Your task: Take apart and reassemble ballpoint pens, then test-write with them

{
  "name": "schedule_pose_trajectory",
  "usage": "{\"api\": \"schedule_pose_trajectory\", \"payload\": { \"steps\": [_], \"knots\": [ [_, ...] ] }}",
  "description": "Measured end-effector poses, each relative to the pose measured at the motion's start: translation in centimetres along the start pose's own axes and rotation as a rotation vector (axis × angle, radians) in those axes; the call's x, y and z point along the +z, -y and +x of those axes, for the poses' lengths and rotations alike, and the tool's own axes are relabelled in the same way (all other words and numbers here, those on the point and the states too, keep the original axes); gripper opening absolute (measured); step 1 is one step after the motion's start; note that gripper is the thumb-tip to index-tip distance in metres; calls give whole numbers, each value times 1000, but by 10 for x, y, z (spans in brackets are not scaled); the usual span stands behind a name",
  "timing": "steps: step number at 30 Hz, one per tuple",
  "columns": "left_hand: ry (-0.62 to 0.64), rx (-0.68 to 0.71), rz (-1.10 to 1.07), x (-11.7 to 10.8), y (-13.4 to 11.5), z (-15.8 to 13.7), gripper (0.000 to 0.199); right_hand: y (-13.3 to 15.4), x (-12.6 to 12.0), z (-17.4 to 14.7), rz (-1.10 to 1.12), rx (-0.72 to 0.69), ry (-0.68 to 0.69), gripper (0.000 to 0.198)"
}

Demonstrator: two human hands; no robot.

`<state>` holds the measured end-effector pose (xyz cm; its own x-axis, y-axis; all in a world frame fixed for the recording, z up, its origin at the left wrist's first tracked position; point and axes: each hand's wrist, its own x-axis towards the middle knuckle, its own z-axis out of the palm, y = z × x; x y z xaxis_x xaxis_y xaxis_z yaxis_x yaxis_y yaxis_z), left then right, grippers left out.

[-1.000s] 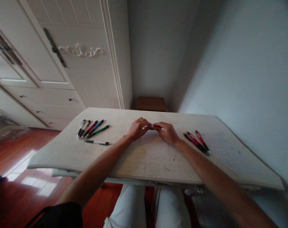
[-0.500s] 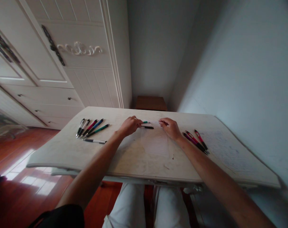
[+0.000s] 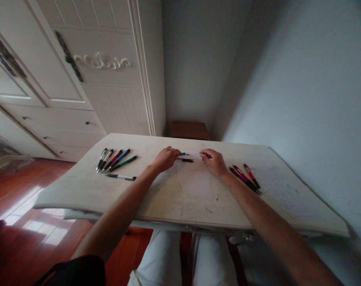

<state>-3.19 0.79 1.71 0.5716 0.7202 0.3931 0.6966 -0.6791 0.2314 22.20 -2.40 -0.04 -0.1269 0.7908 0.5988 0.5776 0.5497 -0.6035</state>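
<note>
Over the far middle of the desk, my left hand [image 3: 168, 158] is closed, its fingertips pinched at the end of a green pen [image 3: 183, 153]; the fingers hide the rest of it. Just below those fingertips lies a black pen piece [image 3: 187, 160]. To the right, my right hand [image 3: 213, 161] has its fingers curled in a pinch, and what is between them is too small to name. A pale sheet of paper [image 3: 195, 180] lies between and in front of my hands.
On the desk's left lie several fanned pens [image 3: 112, 159] and a white-and-black pen [image 3: 120, 177]. Pink-and-black pens [image 3: 245, 176] rest beside my right forearm, near a written sheet [image 3: 287, 190]. A wardrobe [image 3: 118, 99] stands behind left; a wall [image 3: 311, 99] borders the right.
Both hands keep nearly the same place and pinch. The view has shifted very slightly; the pens on the desk lie as before.
</note>
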Motion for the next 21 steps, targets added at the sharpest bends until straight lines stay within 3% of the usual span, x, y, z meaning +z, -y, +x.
{"api": "schedule_pose_trajectory", "payload": {
  "steps": [5, 12, 21],
  "knots": [
    [24, -50, 89, -8, -2, -3, 15, 3, 1, -1, 0, -10, 22, 19],
    [39, -110, 173, -14, -11, -2, 21, 7, 2, -2, 2, -17, 46, 19],
    [89, -66, 193, -18, -16, 2, 26, 7, 2, -2, 10, -6, 48, 19]
  ]
}}
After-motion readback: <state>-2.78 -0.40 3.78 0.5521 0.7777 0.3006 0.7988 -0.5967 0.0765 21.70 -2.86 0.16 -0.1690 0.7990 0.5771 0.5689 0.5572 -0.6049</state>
